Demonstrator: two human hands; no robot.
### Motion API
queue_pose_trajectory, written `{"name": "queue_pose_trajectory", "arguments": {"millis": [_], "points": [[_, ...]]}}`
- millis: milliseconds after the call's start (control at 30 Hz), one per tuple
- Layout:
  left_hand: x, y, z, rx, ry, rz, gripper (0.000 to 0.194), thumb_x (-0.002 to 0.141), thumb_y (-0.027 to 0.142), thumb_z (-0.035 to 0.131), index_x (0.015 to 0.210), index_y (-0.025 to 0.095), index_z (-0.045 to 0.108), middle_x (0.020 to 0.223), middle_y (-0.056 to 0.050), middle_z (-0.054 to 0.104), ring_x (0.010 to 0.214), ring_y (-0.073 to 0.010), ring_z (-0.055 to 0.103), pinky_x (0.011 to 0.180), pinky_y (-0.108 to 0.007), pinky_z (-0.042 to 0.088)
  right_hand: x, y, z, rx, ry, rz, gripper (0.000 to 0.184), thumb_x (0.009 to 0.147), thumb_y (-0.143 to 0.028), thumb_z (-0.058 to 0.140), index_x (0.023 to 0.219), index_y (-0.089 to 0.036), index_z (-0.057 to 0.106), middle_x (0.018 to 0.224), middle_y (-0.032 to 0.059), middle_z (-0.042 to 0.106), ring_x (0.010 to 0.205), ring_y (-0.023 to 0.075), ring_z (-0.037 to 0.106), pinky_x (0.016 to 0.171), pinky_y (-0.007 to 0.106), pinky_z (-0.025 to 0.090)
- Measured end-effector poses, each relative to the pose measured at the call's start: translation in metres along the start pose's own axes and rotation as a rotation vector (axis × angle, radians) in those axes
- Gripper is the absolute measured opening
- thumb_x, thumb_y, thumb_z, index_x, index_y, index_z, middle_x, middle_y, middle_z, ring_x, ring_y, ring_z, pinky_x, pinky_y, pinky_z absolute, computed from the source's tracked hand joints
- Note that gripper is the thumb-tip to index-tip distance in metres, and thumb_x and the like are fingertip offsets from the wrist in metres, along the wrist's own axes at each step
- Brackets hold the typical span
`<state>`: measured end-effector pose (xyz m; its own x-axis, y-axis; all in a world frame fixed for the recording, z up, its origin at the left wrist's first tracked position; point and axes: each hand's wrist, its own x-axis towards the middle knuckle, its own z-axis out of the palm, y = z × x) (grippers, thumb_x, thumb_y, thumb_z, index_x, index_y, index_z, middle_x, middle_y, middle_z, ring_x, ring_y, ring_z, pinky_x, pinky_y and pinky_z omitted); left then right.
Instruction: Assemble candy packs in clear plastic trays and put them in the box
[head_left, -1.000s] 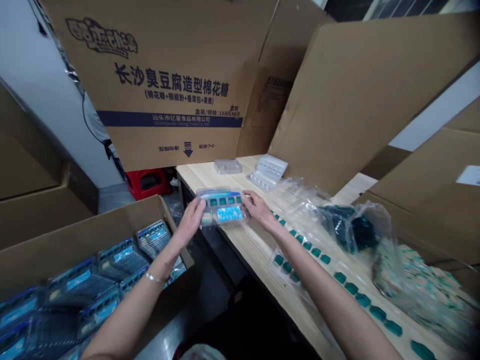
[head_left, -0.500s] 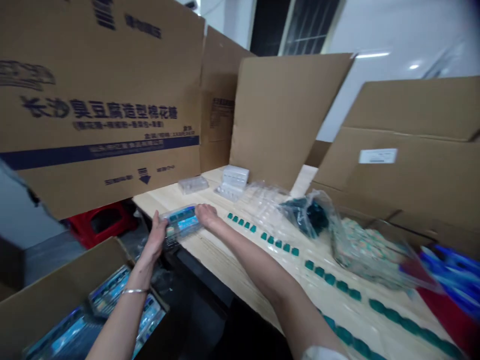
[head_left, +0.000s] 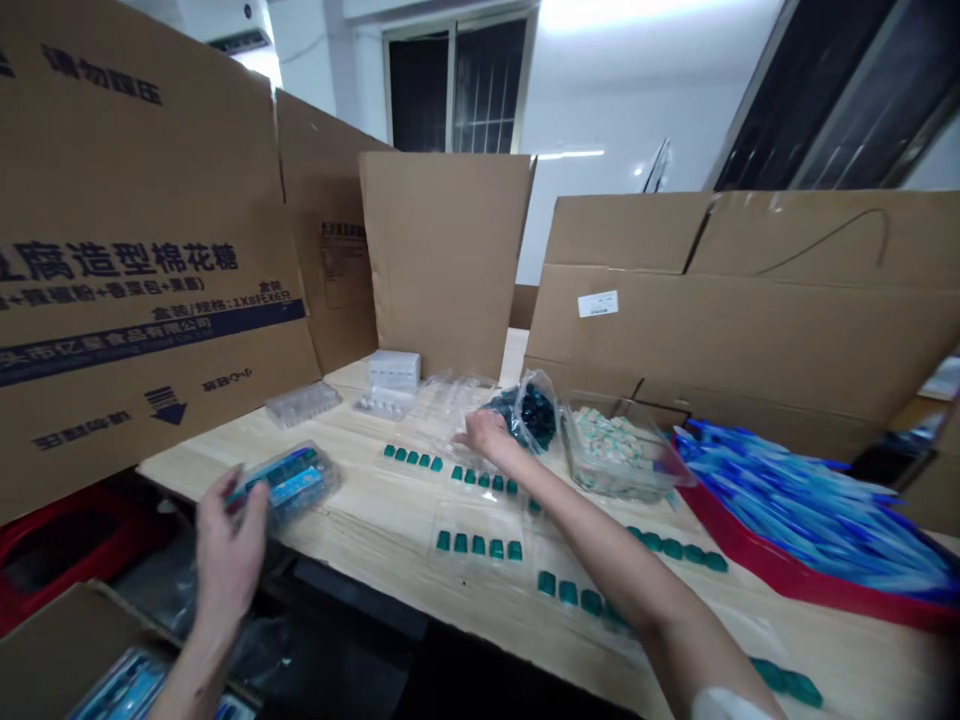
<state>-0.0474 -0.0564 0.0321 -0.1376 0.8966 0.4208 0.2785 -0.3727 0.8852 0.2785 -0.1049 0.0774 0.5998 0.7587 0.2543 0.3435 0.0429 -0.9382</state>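
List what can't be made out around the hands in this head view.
Head view:
Clear plastic pack in the left hand: print too small, one end behind the fingers.
Plastic bag of dark pieces by the right hand: contents blurred by the film.
Cardboard box of blue packs: cut off by the bottom edge.

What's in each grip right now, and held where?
The left hand holds a clear plastic pack by its left end. The right hand is beside a bag of dark pieces; whether it holds anything cannot be told.
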Motion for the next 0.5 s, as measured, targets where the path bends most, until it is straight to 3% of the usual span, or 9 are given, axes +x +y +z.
{"name": "queue_pose_trajectory", "arguments": {"millis": [67,133,200,267,333,433,500], "points": [[-0.018,0.016,0.033,-0.137,-0.204,-0.003,0.05,0.077,0.047,0.056,0.12,0.023,0.05,0.127,-0.007,0.051,0.113,-0.0285,0.05,0.1,-0.044,0.037,-0.008,0.009,-0.019,-0.275,-0.027,0.06,0.03,0.068,-0.035,0.069,0.051,-0.018,0.05,0.063,0.0087,0.06,0.096,0.029,0.058,0.086,0.043,0.042],[-0.035,0.032,0.07,-0.283,-0.398,-0.063,0.041,0.071,0.041,0.065,0.106,0.02,0.058,0.12,-0.01,0.056,0.111,-0.0275,0.052,0.099,-0.043,0.037,-0.018,0.015,-0.024,-0.49,-0.057,0.094,0.019,0.064,-0.025,0.071,0.057,-0.017,0.055,0.074,0.0122,0.064,0.101,0.0315,0.057,0.089,0.045,0.04],[-0.05,0.045,0.105,-0.486,-0.597,-0.158,0.034,0.065,0.031,0.072,0.094,0.018,0.062,0.11,-0.011,0.061,0.108,-0.0255,0.054,0.097,-0.039,0.039,-0.025,0.016,-0.023,-0.619,-0.08,0.097,0.01,0.064,-0.019,0.068,0.068,-0.015,0.06,0.089,0.0151,0.065,0.104,0.032,0.055,0.091,0.044,0.04],[-0.06,0.056,0.131,-0.657,-0.696,-0.301,0.033,0.064,0.025,0.075,0.092,0.016,0.061,0.103,-0.011,0.063,0.102,-0.0224,0.057,0.094,-0.036,0.041,-0.029,0.015,-0.025,-0.734,-0.115,0.068,0.014,0.068,-0.019,0.064,0.08,-0.013,0.061,0.099,0.0165,0.064,0.104,0.0312,0.055,0.09,0.042,0.041],[-0.064,0.065,0.15,-0.781,-0.735,-0.47,0.037,0.066,0.025,0.074,0.098,0.017,0.057,0.106,-0.011,0.06,0.098,-0.0203,0.059,0.09,-0.036,0.046,-0.036,0.013,-0.031,-0.888,-0.149,-0.049,0.022,0.073,-0.024,0.059,0.092,-0.012,0.06,0.103,0.0166,0.062,0.105,0.0297,0.054,0.088,0.04,0.042],[-0.058,0.077,0.167,-0.918,-0.819,-0.721,0.039,0.071,0.039,0.069,0.098,0.017,0.053,0.106,-0.01,0.058,0.09,-0.0206,0.063,0.085,-0.043,0.05,-0.054,0.011,-0.047,-1.129,-0.143,-0.322,0.028,0.08,-0.027,0.053,0.102,-0.011,0.055,0.109,0.0158,0.059,0.107,0.0272,0.051,0.085,0.035,0.044],[-0.053,0.085,0.173,-1.001,-0.911,-0.805,0.042,0.073,0.049,0.063,0.097,0.017,0.052,0.103,-0.01,0.059,0.088,-0.0221,0.064,0.082,-0.048,0.051,-0.072,0.01,-0.059,-1.21,-0.103,-0.459,0.029,0.081,-0.024,0.052,0.106,-0.01,0.053,0.112,0.0164,0.057,0.109,0.0267,0.05,0.085,0.034,0.044]]}}
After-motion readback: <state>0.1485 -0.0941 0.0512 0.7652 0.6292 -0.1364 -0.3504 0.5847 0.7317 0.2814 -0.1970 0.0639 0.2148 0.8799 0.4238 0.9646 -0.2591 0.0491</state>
